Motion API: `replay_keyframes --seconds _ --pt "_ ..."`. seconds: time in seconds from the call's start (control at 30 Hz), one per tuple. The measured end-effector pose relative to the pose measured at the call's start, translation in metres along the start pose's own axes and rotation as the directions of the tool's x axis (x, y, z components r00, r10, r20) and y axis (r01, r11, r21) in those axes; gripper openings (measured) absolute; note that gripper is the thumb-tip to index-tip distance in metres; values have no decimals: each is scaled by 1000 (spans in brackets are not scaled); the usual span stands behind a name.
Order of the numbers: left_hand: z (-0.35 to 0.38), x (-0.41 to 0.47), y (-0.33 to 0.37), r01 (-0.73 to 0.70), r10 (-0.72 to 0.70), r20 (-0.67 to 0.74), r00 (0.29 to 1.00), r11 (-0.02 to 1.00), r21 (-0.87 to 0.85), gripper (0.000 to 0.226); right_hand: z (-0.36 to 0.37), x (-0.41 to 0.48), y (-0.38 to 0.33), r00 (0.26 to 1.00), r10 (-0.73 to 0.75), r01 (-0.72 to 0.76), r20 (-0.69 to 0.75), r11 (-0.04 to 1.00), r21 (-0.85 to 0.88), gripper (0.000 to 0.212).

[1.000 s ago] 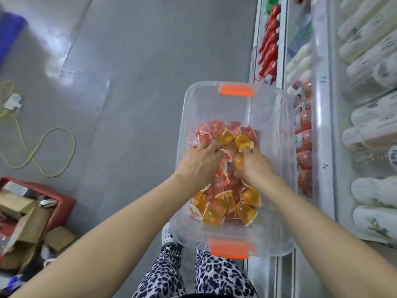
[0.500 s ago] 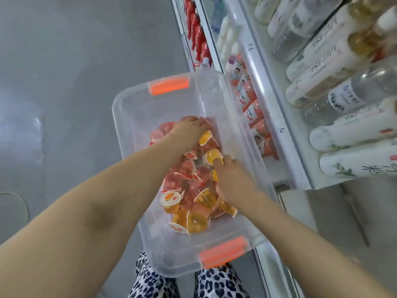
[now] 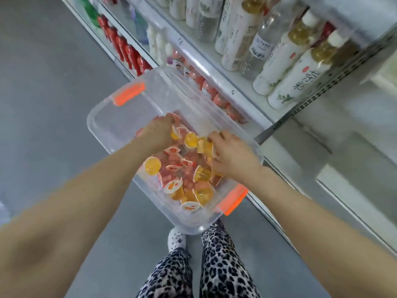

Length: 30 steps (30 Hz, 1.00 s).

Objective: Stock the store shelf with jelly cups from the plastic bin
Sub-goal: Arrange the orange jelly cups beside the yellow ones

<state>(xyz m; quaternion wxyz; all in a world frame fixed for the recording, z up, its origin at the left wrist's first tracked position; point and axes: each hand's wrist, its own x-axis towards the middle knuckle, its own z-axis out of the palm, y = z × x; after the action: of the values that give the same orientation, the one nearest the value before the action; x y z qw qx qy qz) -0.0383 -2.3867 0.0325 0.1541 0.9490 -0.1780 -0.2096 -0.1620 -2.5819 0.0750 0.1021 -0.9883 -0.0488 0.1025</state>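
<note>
A clear plastic bin (image 3: 120, 117) with orange latches stands on the floor against the shelf and holds several yellow and pink jelly cups (image 3: 182, 168). Both my hands are inside it. My left hand (image 3: 158, 131) reaches into the far part of the pile with fingers curled down around cups; a yellow cup shows at its fingertips. My right hand (image 3: 233, 154) is on the right side of the pile, fingers curled round yellow jelly cups (image 3: 205, 146). The shelf (image 3: 242, 87) runs along the right.
Rows of white and clear bottles (image 3: 285, 61) lie on the upper shelf. Red bottles (image 3: 126, 50) and red-patterned cups (image 3: 219, 100) fill the lower shelf beside the bin. Grey floor (image 3: 43, 82) spreads to the left. My patterned trouser legs and a white shoe (image 3: 177, 238) are below the bin.
The view has swung right, toward the shelf. My right hand has moved to the bin's right side and gathered yellow cups. My left hand stays at the far part of the pile.
</note>
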Motion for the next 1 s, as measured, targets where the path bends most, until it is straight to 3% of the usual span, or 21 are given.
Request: replay_keyframes --seconds 0.17,0.3,0.63,0.87,1.0 --pt "-26 -39 37 -194 195 6 981 980 -41 68 -37 -71 19 969 191 -155 -159 965 213 54" --pt "-46 -67 94 -376 378 8 926 923 -82 62 -61 -137 38 902 354 -293 -247 922 251 51" --pt "-45 -135 271 -707 709 -14 705 700 -99 46 -107 -307 90 643 675 -577 -361 737 352 46" --pt "-20 -193 411 -855 857 -34 514 508 -104 43 -147 -434 138 514 719 -615 -467 689 383 37" --pt "-1 -228 497 -875 879 -87 468 447 -189 40 -173 -512 178 476 684 -617 -552 708 345 33"
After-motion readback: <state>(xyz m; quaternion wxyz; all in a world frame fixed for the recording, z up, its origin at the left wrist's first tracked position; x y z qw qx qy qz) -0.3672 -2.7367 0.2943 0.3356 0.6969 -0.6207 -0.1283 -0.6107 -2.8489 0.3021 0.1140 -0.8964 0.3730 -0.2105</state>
